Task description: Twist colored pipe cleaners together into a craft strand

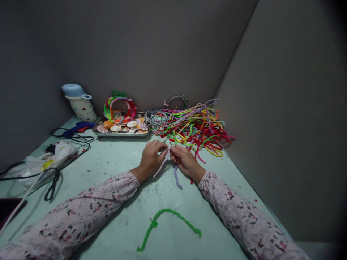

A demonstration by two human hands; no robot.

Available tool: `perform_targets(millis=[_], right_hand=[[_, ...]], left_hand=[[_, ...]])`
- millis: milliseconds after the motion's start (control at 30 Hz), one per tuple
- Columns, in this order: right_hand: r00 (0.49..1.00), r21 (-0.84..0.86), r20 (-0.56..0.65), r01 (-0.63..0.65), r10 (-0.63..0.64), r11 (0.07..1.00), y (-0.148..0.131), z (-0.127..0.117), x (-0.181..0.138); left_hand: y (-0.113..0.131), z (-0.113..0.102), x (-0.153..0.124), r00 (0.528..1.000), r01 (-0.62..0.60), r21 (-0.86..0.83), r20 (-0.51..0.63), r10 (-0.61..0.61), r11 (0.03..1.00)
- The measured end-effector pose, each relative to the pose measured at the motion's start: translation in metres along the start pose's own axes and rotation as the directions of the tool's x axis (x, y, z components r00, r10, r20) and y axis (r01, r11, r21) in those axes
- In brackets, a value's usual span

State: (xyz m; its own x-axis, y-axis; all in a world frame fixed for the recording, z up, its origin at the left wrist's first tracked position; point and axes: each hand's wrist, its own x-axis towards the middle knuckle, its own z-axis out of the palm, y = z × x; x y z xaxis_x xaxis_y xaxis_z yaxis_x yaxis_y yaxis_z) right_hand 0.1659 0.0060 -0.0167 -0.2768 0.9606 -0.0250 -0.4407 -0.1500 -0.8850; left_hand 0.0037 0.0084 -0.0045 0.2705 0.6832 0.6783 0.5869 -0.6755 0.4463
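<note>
Both of my hands meet over the middle of the table, fingers pinched at a pale pink pipe cleaner [162,167]. My left hand [153,156] grips it from the left, and its loose end hangs down below the fingers. Close by on the right, my right hand [184,159] pinches the same piece near its upper end. A lavender pipe cleaner [177,177] dangles or lies just under my right hand; whether it joins the pink one is hidden. Nearer to me, a bent green pipe cleaner [173,212] lies on the table.
A tangled heap of coloured pipe cleaners [195,122] lies at the back right, beside coiled grey wire [157,117]. A metal tray [121,135] holds shells [132,124] and wrapped rings [130,106]. On the left are a bottle [82,108], a blue tool [77,128], cables and a plastic bag [61,153].
</note>
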Motion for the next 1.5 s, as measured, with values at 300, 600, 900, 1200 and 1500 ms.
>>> perform_targets(millis=[300,600,900,1200,1500], right_hand=[[1.0,-0.022,-0.012,0.003,-0.004,1.0,-0.0011,0.0011,-0.0008],[1.0,-0.017,-0.02,-0.003,0.002,1.0,-0.0012,0.001,-0.0012],[1.0,-0.02,-0.021,-0.006,0.006,1.0,-0.002,0.0018,-0.0014],[0.999,-0.025,-0.03,-0.01,0.01,1.0,-0.0031,0.0033,-0.0018],[1.0,-0.023,-0.03,-0.006,0.005,1.0,-0.0039,0.0042,-0.0023]], left_hand=[[0.0006,0.0,-0.0006,1.0,0.001,0.012,0.002,-0.001,1.0],[0.0013,-0.0011,-0.0003,0.999,-0.01,0.02,0.031,0.009,1.0],[0.002,-0.0019,-0.0004,0.999,0.0,0.031,0.05,-0.001,1.0],[0.0005,-0.0012,-0.0006,0.999,-0.004,0.035,0.045,0.002,0.999],[-0.0011,-0.0016,-0.0002,0.999,-0.022,0.025,0.039,0.021,0.999]])
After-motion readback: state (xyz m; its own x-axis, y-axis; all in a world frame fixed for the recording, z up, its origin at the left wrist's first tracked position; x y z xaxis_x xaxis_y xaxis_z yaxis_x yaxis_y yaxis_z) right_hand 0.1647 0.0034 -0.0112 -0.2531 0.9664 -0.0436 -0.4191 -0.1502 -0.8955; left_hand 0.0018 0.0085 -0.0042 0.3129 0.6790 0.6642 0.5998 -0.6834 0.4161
